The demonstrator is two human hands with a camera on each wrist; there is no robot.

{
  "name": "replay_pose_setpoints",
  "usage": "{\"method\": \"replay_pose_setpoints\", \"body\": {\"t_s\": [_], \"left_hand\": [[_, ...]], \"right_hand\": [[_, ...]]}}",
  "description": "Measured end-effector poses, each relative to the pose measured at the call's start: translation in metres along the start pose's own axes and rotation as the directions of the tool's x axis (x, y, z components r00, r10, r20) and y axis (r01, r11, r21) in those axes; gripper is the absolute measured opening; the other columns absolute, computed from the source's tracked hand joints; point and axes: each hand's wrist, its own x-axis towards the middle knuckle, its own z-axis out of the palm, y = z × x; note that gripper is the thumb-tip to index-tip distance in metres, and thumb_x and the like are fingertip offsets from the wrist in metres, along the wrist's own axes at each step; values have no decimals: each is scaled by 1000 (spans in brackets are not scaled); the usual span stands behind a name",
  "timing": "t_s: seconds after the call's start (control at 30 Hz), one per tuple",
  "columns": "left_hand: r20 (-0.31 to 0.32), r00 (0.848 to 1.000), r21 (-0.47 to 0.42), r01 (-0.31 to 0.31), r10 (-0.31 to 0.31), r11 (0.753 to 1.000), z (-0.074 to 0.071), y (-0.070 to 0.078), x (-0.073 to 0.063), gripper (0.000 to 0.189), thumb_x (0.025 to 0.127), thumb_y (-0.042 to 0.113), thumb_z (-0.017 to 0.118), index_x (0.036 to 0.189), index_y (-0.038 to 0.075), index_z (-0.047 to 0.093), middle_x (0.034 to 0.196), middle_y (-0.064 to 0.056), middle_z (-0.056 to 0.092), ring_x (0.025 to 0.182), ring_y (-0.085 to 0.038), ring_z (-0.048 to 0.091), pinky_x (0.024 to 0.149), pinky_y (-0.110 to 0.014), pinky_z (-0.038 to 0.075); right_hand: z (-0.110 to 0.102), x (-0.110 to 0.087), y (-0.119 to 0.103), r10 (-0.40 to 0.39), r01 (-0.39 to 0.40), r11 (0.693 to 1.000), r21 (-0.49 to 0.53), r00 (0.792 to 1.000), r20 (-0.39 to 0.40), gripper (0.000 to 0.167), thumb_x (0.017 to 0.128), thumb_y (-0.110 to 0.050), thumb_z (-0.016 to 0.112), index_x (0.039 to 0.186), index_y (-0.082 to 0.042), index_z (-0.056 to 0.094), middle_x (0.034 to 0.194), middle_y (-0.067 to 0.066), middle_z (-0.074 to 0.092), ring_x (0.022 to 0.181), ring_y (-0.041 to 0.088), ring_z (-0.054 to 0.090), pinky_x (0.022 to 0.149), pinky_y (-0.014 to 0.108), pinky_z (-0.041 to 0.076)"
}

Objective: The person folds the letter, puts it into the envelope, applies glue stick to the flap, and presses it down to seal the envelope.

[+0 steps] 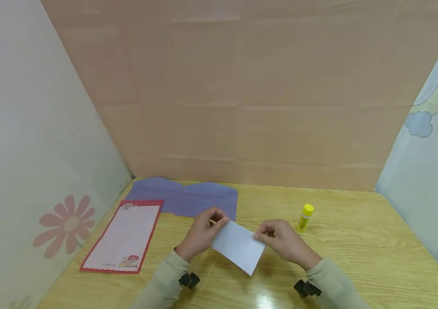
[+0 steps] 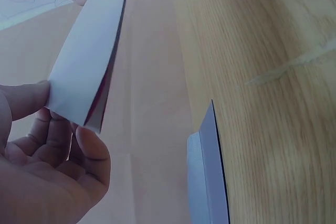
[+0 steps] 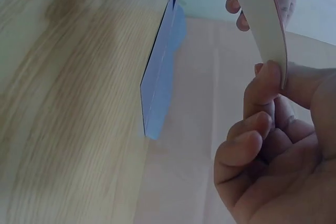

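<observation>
A folded sheet of white paper (image 1: pixel 238 246) is held up over the table between both hands. Its layers part slightly along one edge in the left wrist view, where a red strip shows inside the fold (image 2: pixel 100 100). My left hand (image 1: pixel 201 235) pinches the far left corner between thumb and fingers. At the far right corner, the thumb and index finger of my right hand (image 1: pixel 284 241) pinch the paper; the other fingers curl loosely below, as the right wrist view shows.
A red-bordered sheet of letter paper (image 1: pixel 130 236) lies at the left, overlapping a purple paper envelope (image 1: pixel 207 199) with its flaps spread at the back. A yellow-capped glue stick (image 1: pixel 305 218) stands beyond the right hand. Paper-covered walls (image 1: pixel 242 107) close off the back and sides.
</observation>
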Motion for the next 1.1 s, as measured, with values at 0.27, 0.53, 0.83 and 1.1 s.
{"method": "replay_pose_setpoints", "body": {"t_s": [0.27,0.53,0.83,1.1], "left_hand": [[-6,1000,-13,17,-17,1000,-3,0,0,14,102,29,58,100,17,65,94,3,63,85,-15,58,71,-31,50],[-10,999,-4,37,-37,999,-6,-6,1,16,100,31,61,98,16,67,92,2,65,82,-15,60,69,-31,52],[44,995,-12,85,-85,996,-12,-11,-1,16,101,27,62,105,13,68,94,0,66,80,-16,59,67,-30,52],[83,995,-3,48,-48,999,-11,-11,-1,13,100,21,62,103,14,73,92,1,69,75,-13,60,64,-29,51]], "right_hand": [[-1,-2,5,16,-16,1000,-1,1000,24,12,98,-20,65,93,-12,72,81,-3,67,70,22,62,61,29,53],[-5,-3,11,-15,19,998,-56,998,66,12,99,-24,63,95,-16,71,84,-7,65,73,11,57,64,27,49],[-9,-4,18,20,-20,1000,17,1000,9,19,102,-26,59,96,-11,70,92,-1,67,80,16,57,69,28,49],[-4,-1,22,32,-31,999,38,999,-20,14,97,-25,67,97,-13,73,91,-2,69,77,11,58,67,27,49]]}}
